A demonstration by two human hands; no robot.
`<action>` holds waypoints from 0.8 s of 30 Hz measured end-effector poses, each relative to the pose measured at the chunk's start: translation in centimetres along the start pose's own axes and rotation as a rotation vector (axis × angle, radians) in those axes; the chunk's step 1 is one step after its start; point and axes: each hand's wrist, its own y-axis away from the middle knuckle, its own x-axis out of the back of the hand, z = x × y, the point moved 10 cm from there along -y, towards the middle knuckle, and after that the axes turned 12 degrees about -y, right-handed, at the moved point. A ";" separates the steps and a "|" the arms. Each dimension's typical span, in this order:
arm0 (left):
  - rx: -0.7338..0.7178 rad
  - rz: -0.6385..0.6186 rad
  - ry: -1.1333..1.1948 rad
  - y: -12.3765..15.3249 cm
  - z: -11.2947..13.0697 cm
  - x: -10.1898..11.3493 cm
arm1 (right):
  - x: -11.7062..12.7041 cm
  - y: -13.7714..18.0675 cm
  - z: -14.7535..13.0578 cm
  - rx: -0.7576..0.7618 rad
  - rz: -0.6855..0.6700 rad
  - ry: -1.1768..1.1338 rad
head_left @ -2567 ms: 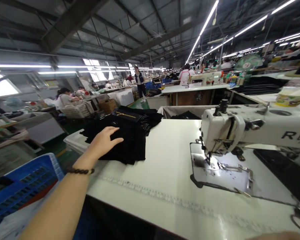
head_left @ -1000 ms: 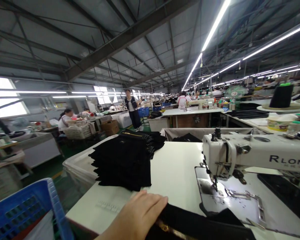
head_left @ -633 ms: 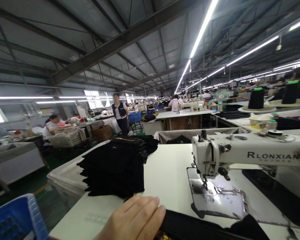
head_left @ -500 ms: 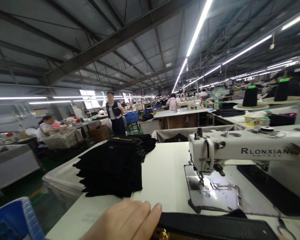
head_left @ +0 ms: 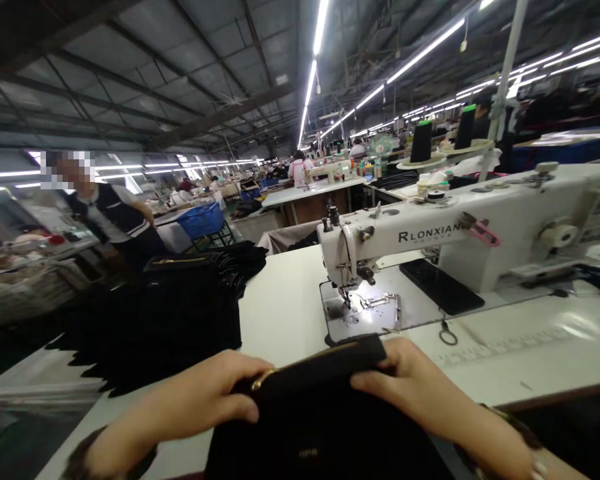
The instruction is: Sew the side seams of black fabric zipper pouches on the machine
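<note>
A black fabric panel [head_left: 310,420] with a gold zipper along its top edge hangs between my hands, a small label-like mark low on its front. My left hand [head_left: 225,393] pinches its left top corner beside the gold zipper pull [head_left: 263,379]. Thumb and fingers of my right hand [head_left: 405,377] grip the right top corner. Just beyond the panel stands a white sewing machine [head_left: 405,233], its needle area over a metal plate. To the left lies a stack of similar black pieces [head_left: 165,313], the top one showing a gold zipper.
A black phone-like slab [head_left: 443,287] and a small ring-handled tool [head_left: 448,335] lie on the white table [head_left: 280,300]. Pink-handled snips [head_left: 480,232] rest against the machine arm. A person [head_left: 110,213] stands at the left. Thread cones [head_left: 421,141] stand behind the machine.
The view has swung right and down. The zippered panel now shows upright in front of me, and my right hand has come into view on it. The standing person appears nearer.
</note>
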 end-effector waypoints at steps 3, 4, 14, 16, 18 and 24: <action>-0.094 -0.032 0.292 -5.1 2.0 -1.6 | -0.5 -2.2 2.6 -0.017 0.057 0.078; -0.125 -0.011 0.320 -6.4 2.7 -1.9 | -0.6 -2.6 3.1 -0.015 0.070 0.092; -0.052 0.152 0.433 -8.6 2.8 -0.6 | 1.4 0.0 0.8 0.096 0.171 0.161; -0.049 0.150 0.448 -8.5 3.0 -0.4 | 1.4 0.2 0.5 0.134 0.199 0.205; -0.043 0.149 0.431 -8.4 3.3 -0.3 | 1.3 0.3 0.3 0.161 0.230 0.237; 0.032 0.180 0.418 -8.3 3.0 -0.1 | 1.7 0.4 -0.1 0.195 0.303 0.230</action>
